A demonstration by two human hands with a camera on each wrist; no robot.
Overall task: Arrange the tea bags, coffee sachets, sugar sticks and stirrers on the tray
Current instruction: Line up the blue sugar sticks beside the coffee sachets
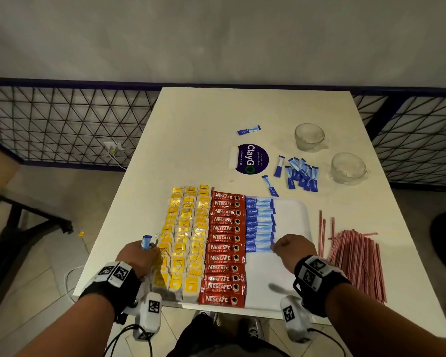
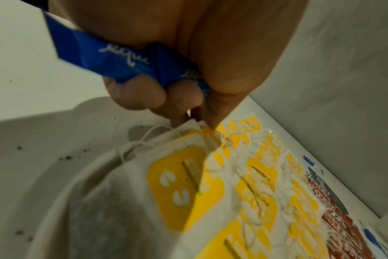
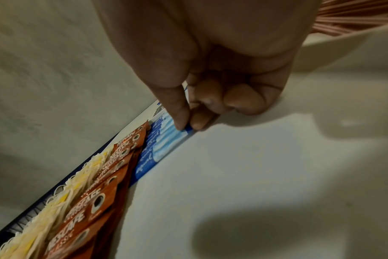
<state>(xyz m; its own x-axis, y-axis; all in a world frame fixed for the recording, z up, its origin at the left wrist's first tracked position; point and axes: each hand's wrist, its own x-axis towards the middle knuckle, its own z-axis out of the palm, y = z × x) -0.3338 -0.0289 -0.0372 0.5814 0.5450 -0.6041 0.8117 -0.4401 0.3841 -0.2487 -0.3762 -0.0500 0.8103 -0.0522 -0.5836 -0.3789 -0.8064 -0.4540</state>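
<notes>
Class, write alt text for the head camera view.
Right hand pinches the nearest sugar stick on a white tray beside coffee sachets and tea bags; left hand holds spare sticks.

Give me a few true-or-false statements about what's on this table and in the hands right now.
1. The left hand holds blue sugar sticks. True.
2. The stirrers lie on the tray. False: they lie on the table, right of it.
3. The coffee sachets sit between the tea bags and the tray's sugar row. True.
4. The right hand is lifting a glass cup. False: it pinches the row's nearest stick.
</notes>
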